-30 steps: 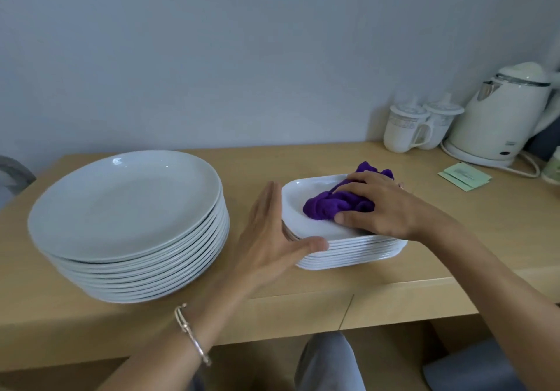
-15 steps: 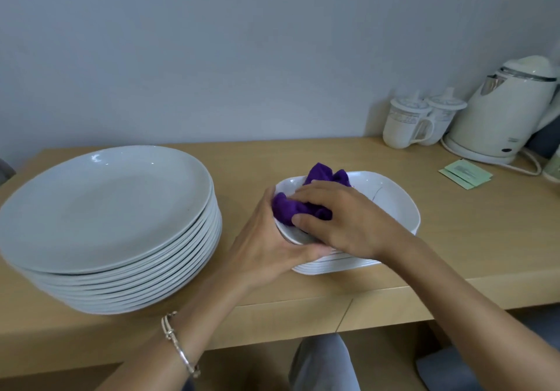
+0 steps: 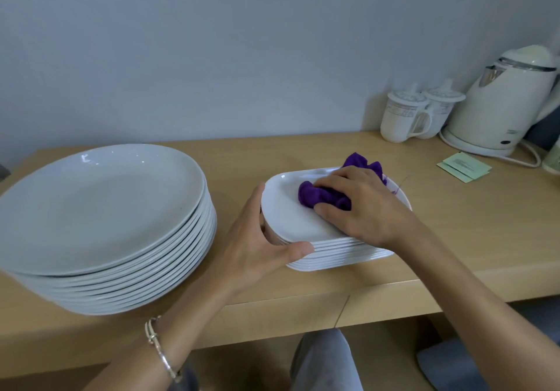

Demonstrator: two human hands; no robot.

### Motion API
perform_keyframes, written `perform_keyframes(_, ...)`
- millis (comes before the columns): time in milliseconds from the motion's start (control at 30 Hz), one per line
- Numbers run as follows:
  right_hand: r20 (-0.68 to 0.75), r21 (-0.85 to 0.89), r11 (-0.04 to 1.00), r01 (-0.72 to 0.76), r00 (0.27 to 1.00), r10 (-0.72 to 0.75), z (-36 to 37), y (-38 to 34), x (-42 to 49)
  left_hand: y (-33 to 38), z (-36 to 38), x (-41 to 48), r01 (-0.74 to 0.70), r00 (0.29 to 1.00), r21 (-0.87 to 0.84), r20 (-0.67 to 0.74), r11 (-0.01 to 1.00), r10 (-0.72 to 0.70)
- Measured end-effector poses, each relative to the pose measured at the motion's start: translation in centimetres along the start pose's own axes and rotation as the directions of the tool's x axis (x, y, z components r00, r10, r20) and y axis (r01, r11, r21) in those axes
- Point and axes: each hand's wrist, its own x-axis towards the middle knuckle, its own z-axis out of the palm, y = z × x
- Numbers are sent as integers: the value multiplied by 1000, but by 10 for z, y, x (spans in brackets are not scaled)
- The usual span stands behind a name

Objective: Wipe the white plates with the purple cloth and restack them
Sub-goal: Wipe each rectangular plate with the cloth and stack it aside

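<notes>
Purple cloth point(image 3: 321, 198) sits bunched on the top plate point(image 3: 288, 217) of a stack of small white plates point(image 3: 342, 258), clenched under the right hand point(image 3: 363, 208). The fingers curl over the wad and the thumb tucks against its near side, pressing it onto the plate's surface, and a tuft of cloth pokes out behind the knuckles. The top plate lies askew on the stack, its left corner clasped by the left hand point(image 3: 257, 239): thumb along the near edge, fingers wrapped round the far left side. The fingers seem to touch the plates below too, though they are hidden. A taller stack of round white plates point(image 3: 100, 208) stands just left on the wooden table point(image 3: 469, 239). Two lidded mugs point(image 3: 403, 117), a white kettle point(image 3: 503, 108) and green packets point(image 3: 463, 166) sit at the far right.
</notes>
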Motion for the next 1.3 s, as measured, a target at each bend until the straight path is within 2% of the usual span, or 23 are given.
perform_keyframes(133,-39,23,1000,-16,999,17,16,-17,3,-1,-13,-6,5,1000,-39,11,999,-5)
perform_keyframes(267,-75,7,999,-50,996,50,25,-36,5,-8,-18,-9,-25,996,-54,-81,998,21)
perform_keyframes(400,-47,48,997,-61,997,64,18,-33,6,-9,-16,-6,-34,995,-41,-97,999,30)
perform_keyframes(600,-10,-34,989,-145,989,145,11,-21,13,-8,-6,-6,-71,991,-33,-113,997,67)
perform_keyframes(800,8,-51,990,-133,991,134,17,-25,36,-3,4,-3,2,986,86,-165,996,12)
perform_keyframes(900,12,-16,996,-85,996,85,20,-24,41,2,4,5,-13,991,141,-131,990,32)
perform_keyframes(1000,27,66,994,86,996,-88,22,-32,36,-2,-3,18,-23,998,255,-43,967,35)
perform_keyframes(1100,55,129,956,265,960,-274,18,-35,26,5,-6,19,134,991,504,-93,853,-101)
perform_keyframes(1133,80,167,949,266,956,-282,12,-32,23,9,-6,16,185,983,558,-120,809,-141)
perform_keyframes(1200,162,196,958,212,956,-244,-3,-20,19,14,-6,16,174,985,588,-102,790,-141)
perform_keyframes(1300,188,120,989,88,976,-109,-20,4,16,21,-10,15,175,982,651,-60,739,-179)
